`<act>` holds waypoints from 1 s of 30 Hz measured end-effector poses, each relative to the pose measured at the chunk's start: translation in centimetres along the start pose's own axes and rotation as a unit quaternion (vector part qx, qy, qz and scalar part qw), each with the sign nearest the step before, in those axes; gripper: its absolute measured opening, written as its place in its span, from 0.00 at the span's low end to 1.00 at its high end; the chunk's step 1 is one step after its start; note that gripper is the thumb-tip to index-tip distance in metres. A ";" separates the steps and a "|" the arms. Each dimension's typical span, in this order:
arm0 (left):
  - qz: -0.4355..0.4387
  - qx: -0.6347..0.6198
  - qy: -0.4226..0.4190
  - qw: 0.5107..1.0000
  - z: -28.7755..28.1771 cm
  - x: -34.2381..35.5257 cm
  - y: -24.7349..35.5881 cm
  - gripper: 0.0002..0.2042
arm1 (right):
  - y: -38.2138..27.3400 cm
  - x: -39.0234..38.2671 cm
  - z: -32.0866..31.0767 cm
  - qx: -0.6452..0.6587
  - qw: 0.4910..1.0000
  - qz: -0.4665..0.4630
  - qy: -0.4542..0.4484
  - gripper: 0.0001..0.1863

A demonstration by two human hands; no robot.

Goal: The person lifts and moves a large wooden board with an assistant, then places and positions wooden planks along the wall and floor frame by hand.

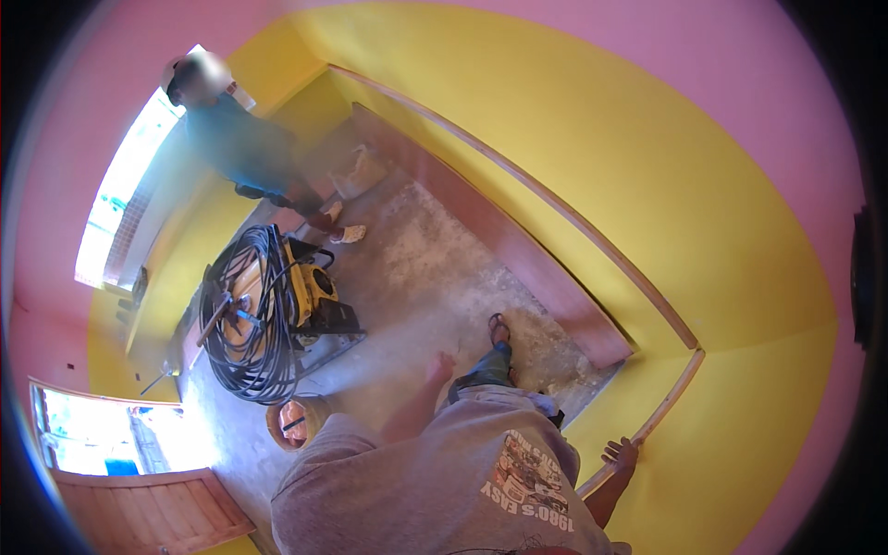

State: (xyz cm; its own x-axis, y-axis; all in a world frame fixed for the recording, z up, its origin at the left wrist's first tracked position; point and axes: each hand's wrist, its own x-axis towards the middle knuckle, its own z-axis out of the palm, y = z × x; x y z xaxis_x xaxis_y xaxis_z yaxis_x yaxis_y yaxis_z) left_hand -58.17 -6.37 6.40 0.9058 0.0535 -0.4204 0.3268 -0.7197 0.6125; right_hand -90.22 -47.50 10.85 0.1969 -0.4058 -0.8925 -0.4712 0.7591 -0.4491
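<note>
My right hand [622, 455] is at the lower right, its fingers spread over a narrow wooden strip [681, 376] on the yellow wall [740, 416], touching it. Above that strip's upper end, a longer wooden strip [555, 209] runs along the wall, with a wide reddish board [518, 268] low beneath it. My left hand does not show. My grey shirt [416, 481] fills the lower middle, with my feet [498, 328] on the concrete floor.
A person in a teal shirt [231, 148] stands at upper left beside a pale sack [356, 171]. A yellow machine [310, 287] with coiled black hoses [227, 351] stands left of me, near a round container [282, 425]. A wooden door [139, 513] is at lower left.
</note>
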 end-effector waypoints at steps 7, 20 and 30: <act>0.007 -0.007 0.004 1.000 0.5 0.7 -0.8 0.10 | 0.8 1.6 -1.5 0.021 0.999 0.025 -0.028 0.25; 0.042 -0.004 -0.012 0.999 0.8 1.0 -1.1 0.10 | 0.6 1.1 -1.2 -0.001 1.000 0.006 -0.008 0.25; -0.003 0.050 -0.013 0.999 -0.1 0.8 1.2 0.14 | 0.7 1.5 -1.8 0.021 0.999 0.024 -0.037 0.26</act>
State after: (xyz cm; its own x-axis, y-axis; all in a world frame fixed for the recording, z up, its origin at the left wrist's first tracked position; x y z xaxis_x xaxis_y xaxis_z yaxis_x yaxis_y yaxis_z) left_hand -57.04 -7.13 6.93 0.8959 0.0412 -0.4423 0.3027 -0.7853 0.5400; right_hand -91.78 -48.50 9.27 0.2389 -0.3298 -0.9133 -0.4457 0.7984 -0.4049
